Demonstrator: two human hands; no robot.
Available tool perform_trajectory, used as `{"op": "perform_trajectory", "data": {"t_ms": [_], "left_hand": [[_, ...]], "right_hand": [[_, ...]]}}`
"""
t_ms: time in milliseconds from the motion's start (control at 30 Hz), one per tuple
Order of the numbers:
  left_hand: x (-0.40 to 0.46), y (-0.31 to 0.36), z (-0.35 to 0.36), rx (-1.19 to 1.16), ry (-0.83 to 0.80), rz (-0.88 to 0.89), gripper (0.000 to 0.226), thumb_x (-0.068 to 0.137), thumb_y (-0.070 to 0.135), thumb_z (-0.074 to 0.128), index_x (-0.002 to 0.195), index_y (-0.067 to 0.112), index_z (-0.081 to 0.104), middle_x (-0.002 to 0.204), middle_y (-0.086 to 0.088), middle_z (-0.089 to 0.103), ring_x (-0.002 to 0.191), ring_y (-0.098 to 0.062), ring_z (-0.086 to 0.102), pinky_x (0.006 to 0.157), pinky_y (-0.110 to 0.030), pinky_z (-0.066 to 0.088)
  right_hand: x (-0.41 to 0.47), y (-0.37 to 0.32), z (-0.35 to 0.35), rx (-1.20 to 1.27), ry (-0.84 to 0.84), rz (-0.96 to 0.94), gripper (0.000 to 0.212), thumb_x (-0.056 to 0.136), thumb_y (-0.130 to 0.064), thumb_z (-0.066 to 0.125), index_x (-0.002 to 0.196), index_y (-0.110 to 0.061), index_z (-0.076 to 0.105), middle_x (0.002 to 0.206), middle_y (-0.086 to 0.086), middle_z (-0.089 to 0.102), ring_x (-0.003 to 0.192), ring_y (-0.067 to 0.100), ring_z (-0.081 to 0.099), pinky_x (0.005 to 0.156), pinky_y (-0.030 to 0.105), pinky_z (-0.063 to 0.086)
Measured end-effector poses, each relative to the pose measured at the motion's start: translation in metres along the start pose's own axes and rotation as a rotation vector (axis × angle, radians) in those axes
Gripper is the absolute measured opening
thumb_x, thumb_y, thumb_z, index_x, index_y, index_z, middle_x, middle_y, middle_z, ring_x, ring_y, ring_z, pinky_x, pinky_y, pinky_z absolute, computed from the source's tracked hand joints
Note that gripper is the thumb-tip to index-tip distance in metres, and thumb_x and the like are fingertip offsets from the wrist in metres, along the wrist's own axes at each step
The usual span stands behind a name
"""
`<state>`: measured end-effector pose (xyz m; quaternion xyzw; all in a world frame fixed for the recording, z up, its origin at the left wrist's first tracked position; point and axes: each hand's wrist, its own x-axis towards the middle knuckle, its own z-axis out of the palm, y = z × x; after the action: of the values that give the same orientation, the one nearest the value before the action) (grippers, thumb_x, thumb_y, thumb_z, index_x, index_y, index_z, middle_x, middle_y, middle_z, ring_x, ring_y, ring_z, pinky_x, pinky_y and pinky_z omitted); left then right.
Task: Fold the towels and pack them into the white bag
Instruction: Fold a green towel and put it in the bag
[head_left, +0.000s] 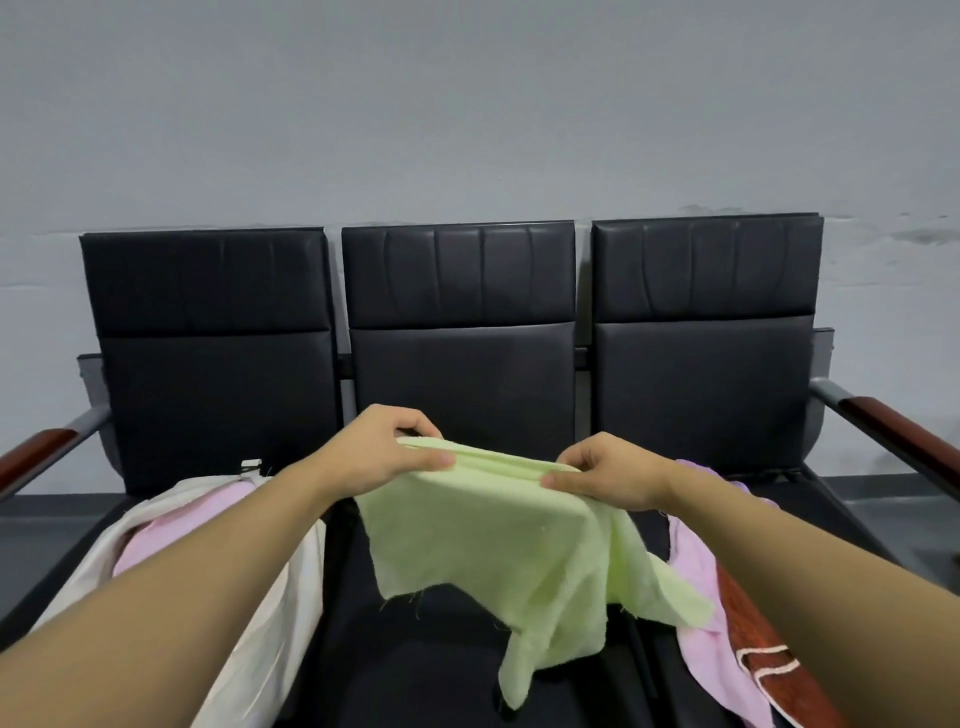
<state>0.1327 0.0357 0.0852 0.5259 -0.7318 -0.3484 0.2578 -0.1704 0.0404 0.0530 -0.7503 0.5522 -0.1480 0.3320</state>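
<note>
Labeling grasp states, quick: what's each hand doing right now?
Left hand: fingers pinch the top edge of the green towel.
Right hand: fingers pinch the same edge.

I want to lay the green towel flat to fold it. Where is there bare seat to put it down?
The middle seat under the green towel is bare, bordered by the white bag on the left. The right seat is crowded with a pink towel and a red cloth.
</note>
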Motion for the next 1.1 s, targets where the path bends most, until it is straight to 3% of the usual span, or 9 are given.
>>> {"op": "perform_trajectory", "data": {"t_ms": [100, 200, 333, 533, 600, 700, 833, 967, 1100], "left_hand": [[0.002, 0.001, -0.008, 0.018, 0.037, -0.004, 0.018, 0.075, 0.034, 0.090, 0.085, 0.024, 0.078, 0.090, 0.010, 0.077, 0.084, -0.005, 0.072, 0.079, -0.024, 0.052], [0.002, 0.001, -0.016, 0.016, 0.047, 0.001, 0.020, 0.073, 0.033, 0.090, 0.087, 0.025, 0.079, 0.091, 0.010, 0.077, 0.086, -0.004, 0.072, 0.083, -0.024, 0.051], [0.000, 0.005, -0.021, -0.032, 0.121, 0.037, 0.016, 0.080, 0.039, 0.084, 0.085, 0.024, 0.081, 0.090, 0.008, 0.078, 0.088, -0.005, 0.073, 0.088, -0.026, 0.053], [-0.003, 0.005, -0.034, -0.019, 0.124, 0.001, 0.025, 0.085, 0.052, 0.075, 0.084, 0.028, 0.082, 0.091, 0.010, 0.078, 0.096, -0.002, 0.070, 0.092, -0.026, 0.050], [-0.004, 0.000, -0.039, -0.007, 0.106, -0.037, 0.035, 0.088, 0.057, 0.069, 0.083, 0.025, 0.081, 0.082, 0.005, 0.076, 0.083, -0.007, 0.070, 0.081, -0.025, 0.053], [-0.003, -0.009, -0.044, 0.009, 0.107, -0.084, 0.056, 0.093, 0.058, 0.062, 0.083, 0.003, 0.069, 0.068, -0.009, 0.054, 0.060, -0.017, 0.050, 0.061, -0.027, 0.042], [0.002, -0.022, -0.051, 0.087, 0.280, -0.089, 0.062, 0.094, 0.058, 0.061, 0.074, 0.000, 0.055, 0.066, -0.003, 0.037, 0.058, -0.017, 0.036, 0.056, -0.028, 0.029], [0.006, -0.039, -0.064, 0.156, 0.400, -0.118, 0.061, 0.094, 0.058, 0.060, 0.079, -0.001, 0.064, 0.062, -0.004, 0.045, 0.057, -0.017, 0.042, 0.058, -0.030, 0.034], [-0.001, -0.065, -0.084, 0.196, 0.481, -0.179, 0.056, 0.092, 0.064, 0.060, 0.074, 0.012, 0.071, 0.062, -0.008, 0.055, 0.059, -0.021, 0.050, 0.061, -0.033, 0.039]], "right_hand": [[0.003, 0.001, 0.004, 0.032, 0.157, -0.046, 0.053, 0.095, -0.053, 0.061, 0.066, -0.009, 0.051, 0.060, -0.004, 0.038, 0.056, 0.011, 0.035, 0.056, 0.029, 0.032], [0.004, -0.002, 0.005, 0.027, 0.252, -0.083, 0.054, 0.098, -0.049, 0.058, 0.060, -0.016, 0.038, 0.055, -0.009, 0.027, 0.052, 0.009, 0.026, 0.051, 0.025, 0.024], [0.008, -0.004, 0.009, 0.093, 0.276, -0.049, 0.055, 0.098, -0.053, 0.055, 0.064, -0.011, 0.045, 0.058, -0.008, 0.035, 0.055, 0.011, 0.032, 0.053, 0.027, 0.028], [0.009, -0.005, 0.018, 0.274, 0.308, -0.072, 0.054, 0.096, -0.056, 0.057, 0.061, -0.020, 0.037, 0.065, -0.003, 0.031, 0.061, 0.015, 0.030, 0.061, 0.030, 0.026], [0.008, -0.004, 0.018, 0.283, 0.282, -0.042, 0.064, 0.091, -0.063, 0.060, 0.064, -0.011, 0.036, 0.067, 0.003, 0.030, 0.063, 0.019, 0.028, 0.061, 0.031, 0.024], [0.005, 0.000, 0.015, 0.258, 0.229, -0.005, 0.077, 0.084, -0.072, 0.062, 0.067, -0.002, 0.033, 0.069, 0.007, 0.028, 0.065, 0.021, 0.027, 0.060, 0.033, 0.023], [0.001, 0.005, 0.016, 0.172, 0.184, 0.015, 0.071, 0.080, -0.072, 0.065, 0.059, -0.018, 0.024, 0.063, 0.001, 0.023, 0.057, 0.017, 0.023, 0.051, 0.027, 0.019], [-0.002, 0.019, 0.014, 0.175, 0.179, 0.049, 0.067, 0.081, -0.064, 0.071, 0.053, -0.022, 0.026, 0.056, -0.005, 0.024, 0.050, 0.011, 0.024, 0.047, 0.020, 0.023], [-0.011, 0.042, 0.004, 0.128, 0.177, 0.120, 0.065, 0.076, -0.068, 0.071, 0.053, -0.022, 0.031, 0.055, -0.005, 0.027, 0.051, 0.011, 0.029, 0.049, 0.020, 0.027]]}}
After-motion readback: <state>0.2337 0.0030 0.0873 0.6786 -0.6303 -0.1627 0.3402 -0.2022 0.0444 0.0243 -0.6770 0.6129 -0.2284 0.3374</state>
